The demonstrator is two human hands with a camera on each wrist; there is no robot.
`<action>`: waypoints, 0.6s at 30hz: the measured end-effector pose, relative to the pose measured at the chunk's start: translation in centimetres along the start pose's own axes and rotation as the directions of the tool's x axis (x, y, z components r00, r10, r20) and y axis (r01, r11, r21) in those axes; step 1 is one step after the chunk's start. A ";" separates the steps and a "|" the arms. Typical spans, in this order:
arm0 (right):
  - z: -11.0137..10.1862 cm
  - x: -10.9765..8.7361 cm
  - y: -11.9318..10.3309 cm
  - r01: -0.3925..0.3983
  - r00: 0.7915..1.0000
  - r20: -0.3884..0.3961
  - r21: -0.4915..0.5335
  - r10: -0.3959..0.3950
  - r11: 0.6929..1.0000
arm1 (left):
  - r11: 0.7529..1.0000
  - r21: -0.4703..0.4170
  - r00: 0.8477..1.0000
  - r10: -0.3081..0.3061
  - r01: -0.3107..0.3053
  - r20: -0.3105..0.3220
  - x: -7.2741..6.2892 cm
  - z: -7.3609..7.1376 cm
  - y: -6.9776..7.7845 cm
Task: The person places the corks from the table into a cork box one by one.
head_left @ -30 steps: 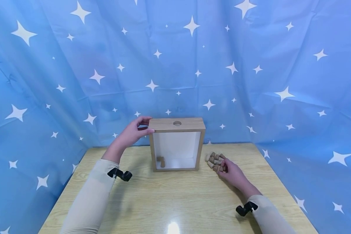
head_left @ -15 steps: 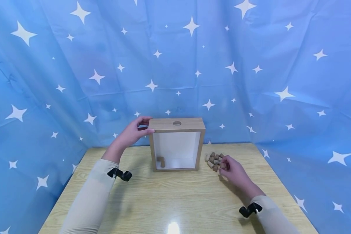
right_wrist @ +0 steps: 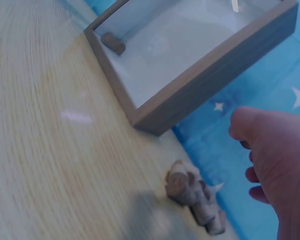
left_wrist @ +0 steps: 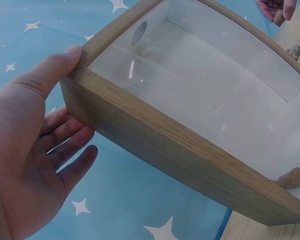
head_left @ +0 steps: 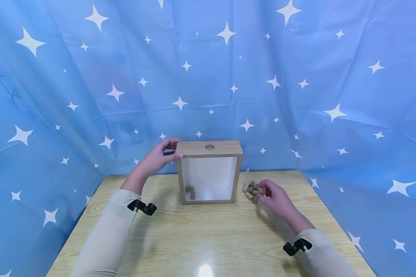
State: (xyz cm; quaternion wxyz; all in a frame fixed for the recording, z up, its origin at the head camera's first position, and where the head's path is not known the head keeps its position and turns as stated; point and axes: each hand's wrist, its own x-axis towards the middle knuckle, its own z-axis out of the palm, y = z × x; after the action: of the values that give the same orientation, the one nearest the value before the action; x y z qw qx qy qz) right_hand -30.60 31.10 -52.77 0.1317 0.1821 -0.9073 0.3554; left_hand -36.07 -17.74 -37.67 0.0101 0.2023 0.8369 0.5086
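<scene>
Your left hand (head_left: 156,157) grips the upper left corner of the wooden box (head_left: 227,148), thumb on the front edge and fingers behind. The box stands upright on the wood-grain table (head_left: 201,234), close to the backdrop (head_left: 208,57), and has a round hole (head_left: 209,147) in its top. Your right hand (head_left: 277,198) pinches a small brown cork (left_wrist: 279,18) between thumb and fingers; the right wrist view shows that hand apart from the cork pile (head_left: 250,190), which lies on the table to the right of the box. Through the front you can see another cork (head_left: 192,193) inside, in the lower left corner. Any lettering on the corks is too small and soft to make out; the plainest printing before you is the backdrop's white four-pointed stars on blue. A black mount (head_left: 142,207) is fixed at your left cuff, and a similar one at your right.
</scene>
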 end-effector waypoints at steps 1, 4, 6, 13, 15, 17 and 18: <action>-0.1 0.1 -0.1 0.007 1.000 -0.004 0.003 -0.007 1.000 | 1.000 -0.001 1.000 0.000 0.000 0.000 0.0 0.0 0.0; -0.3 0.2 -0.7 0.025 1.000 -0.013 0.010 -0.025 1.000 | 1.000 -0.005 1.000 0.001 -0.001 0.001 0.0 0.0 0.0; -0.5 0.3 -1.0 0.031 0.999 -0.015 0.013 -0.030 0.999 | 1.000 -0.008 1.000 0.002 -0.002 0.002 -0.1 0.0 -0.1; -1.3 0.9 -2.3 0.062 0.998 -0.018 -0.018 -0.062 0.998 | 1.000 -0.009 1.000 0.001 -0.001 0.004 -0.1 0.0 -0.1; -1.5 1.1 -2.6 0.078 0.997 -0.020 -0.020 -0.078 0.997 | 1.000 -0.009 1.000 0.000 0.000 0.004 -0.1 0.0 -0.1; -1.6 1.2 -2.9 0.089 0.996 -0.017 -0.019 -0.089 0.996 | 1.000 -0.005 1.000 0.001 -0.001 0.002 0.0 0.0 -0.2; -1.7 1.3 -3.1 0.092 0.996 -0.016 -0.018 -0.092 0.996 | 1.000 -0.005 1.000 0.002 -0.002 0.002 0.0 0.0 -0.2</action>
State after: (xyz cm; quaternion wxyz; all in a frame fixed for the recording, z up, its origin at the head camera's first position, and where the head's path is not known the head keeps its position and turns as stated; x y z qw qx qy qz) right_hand -30.28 29.87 -49.21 0.1571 0.2197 -0.8998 0.3426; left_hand -36.11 -17.81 -37.90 0.0108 0.2035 0.8355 0.5104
